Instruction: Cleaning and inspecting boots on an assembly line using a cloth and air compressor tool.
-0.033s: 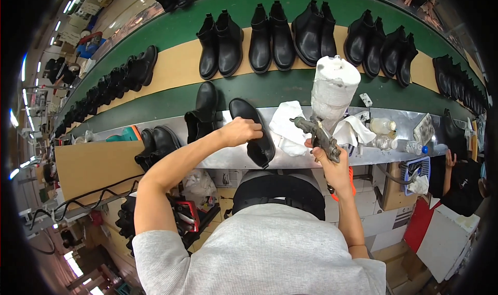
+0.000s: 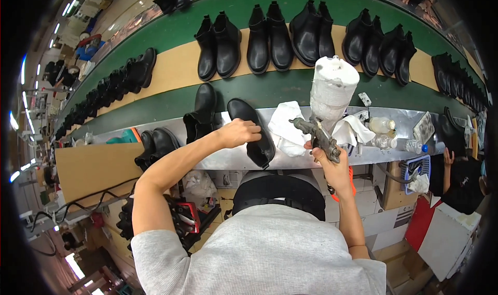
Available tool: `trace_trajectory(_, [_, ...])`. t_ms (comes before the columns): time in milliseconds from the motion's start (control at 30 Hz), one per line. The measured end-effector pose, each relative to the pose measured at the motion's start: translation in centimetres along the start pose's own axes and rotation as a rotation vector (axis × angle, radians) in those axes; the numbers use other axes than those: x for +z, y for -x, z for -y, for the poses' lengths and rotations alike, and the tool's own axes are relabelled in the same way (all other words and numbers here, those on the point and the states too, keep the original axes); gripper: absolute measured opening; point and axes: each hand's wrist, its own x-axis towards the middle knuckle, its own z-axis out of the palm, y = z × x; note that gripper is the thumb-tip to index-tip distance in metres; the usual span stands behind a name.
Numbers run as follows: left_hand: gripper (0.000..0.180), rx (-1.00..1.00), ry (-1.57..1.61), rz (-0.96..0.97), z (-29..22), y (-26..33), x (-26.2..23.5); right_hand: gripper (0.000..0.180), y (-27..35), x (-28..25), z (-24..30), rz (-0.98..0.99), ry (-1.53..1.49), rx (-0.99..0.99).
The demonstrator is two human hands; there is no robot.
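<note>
My left hand (image 2: 239, 133) is closed over the middle of a black ankle boot (image 2: 265, 144). The boot lies on the metal bench edge with its toe pointing away; the curled fingers hide part of it. A second black boot (image 2: 206, 100) stands just left of it. In my right hand (image 2: 334, 171) is a metal spray gun (image 2: 322, 140), its fingers wrapped round the handle. On top of the gun sits a tall white cup (image 2: 334, 90), coated and stained. The gun is to the right of the boot, apart from it. Between them lies a crumpled white cloth (image 2: 288, 126).
Pairs of black boots (image 2: 270, 38) line the green belt (image 2: 290, 87) beyond the bench. Plastic bottles (image 2: 383, 125) and another white cloth (image 2: 354, 130) lie at right. A cardboard box (image 2: 96, 165) stands left, near more boots (image 2: 158, 142). A co-worker's hand (image 2: 448, 157) shows far right.
</note>
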Motion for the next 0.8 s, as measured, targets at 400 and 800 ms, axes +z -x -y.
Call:
trace_trajectory(400, [0.019, -0.036, -0.058, -0.830, 2.0, 3.9, -10.5, 0.029, -0.5, -3.4, 3.5, 0.003, -0.010, -0.103])
trace_trajectory(800, [0.015, -0.599, 0.627, -0.906, 5.6, 2.8, -9.7, 0.046, 0.5, -3.8, 4.7, -0.066, -0.003, -0.277])
